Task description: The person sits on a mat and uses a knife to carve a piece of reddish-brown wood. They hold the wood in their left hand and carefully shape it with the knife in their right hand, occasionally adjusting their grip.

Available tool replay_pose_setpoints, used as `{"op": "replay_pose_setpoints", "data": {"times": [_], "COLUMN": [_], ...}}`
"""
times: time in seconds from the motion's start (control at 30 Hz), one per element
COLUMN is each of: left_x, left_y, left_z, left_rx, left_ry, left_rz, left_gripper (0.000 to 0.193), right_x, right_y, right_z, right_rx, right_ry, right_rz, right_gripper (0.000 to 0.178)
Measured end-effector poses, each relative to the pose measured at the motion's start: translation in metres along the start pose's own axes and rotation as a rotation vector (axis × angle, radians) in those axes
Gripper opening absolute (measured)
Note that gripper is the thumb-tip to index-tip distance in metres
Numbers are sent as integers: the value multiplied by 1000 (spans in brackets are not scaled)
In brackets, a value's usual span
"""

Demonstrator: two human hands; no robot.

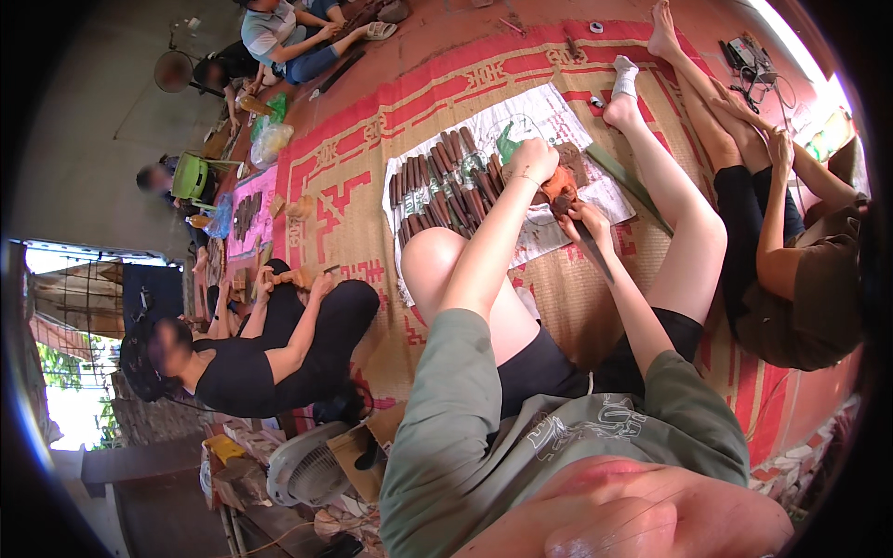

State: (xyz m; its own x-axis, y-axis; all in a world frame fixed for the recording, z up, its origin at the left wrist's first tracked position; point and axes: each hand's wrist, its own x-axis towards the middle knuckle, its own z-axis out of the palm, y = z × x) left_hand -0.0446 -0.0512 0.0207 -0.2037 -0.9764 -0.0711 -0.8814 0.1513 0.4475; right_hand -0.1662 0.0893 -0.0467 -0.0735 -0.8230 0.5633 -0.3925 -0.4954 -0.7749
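Note:
My left hand (534, 160) is closed above a bundle of crumpled orange material (560, 186); what its fingers hold is hidden. Just to the right and nearer, my right hand (590, 221) grips a long, dark, tapered, blade-like piece (595, 259) that points back toward me. A dark brown lump (562, 208) shows by its fingertips, against the orange material. Under both hands lies a white printed sheet (539, 237), with several dark brown rods (437, 181) laid in rows on its left part. Brown crumbly material (573, 167) lies beyond the orange bundle.
A green strip (628, 186) runs along the sheet's right side. The sheet rests on a red and tan woven mat (363, 209). Co-workers sit at left (251, 372), far left and right (791, 270). A fan (312, 472) stands at lower left; a power strip with cables (750, 60) lies far right.

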Motion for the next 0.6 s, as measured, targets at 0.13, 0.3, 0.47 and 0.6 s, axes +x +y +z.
{"op": "replay_pose_setpoints", "data": {"times": [0.13, 0.3, 0.47, 0.6], "left_x": [1, -5, 0, -2], "left_y": [3, 4, 3, 1], "left_z": [1, -3, -2, -1], "left_rx": [6, -15, 31, 0], "left_ry": [1, -5, -13, -26], "left_rz": [-6, -13, 2, -25], "left_gripper": [34, 34, 34, 35], "right_x": [1, 3, -9, 5], "right_y": [6, 4, 14, 0], "right_z": [-2, 1, 4, -3], "right_rx": [27, -36, 17, -2], "right_ry": [-56, -11, 20, -18], "right_rz": [126, 70, 11, 49], "right_gripper": [13, 15, 15, 15]}}
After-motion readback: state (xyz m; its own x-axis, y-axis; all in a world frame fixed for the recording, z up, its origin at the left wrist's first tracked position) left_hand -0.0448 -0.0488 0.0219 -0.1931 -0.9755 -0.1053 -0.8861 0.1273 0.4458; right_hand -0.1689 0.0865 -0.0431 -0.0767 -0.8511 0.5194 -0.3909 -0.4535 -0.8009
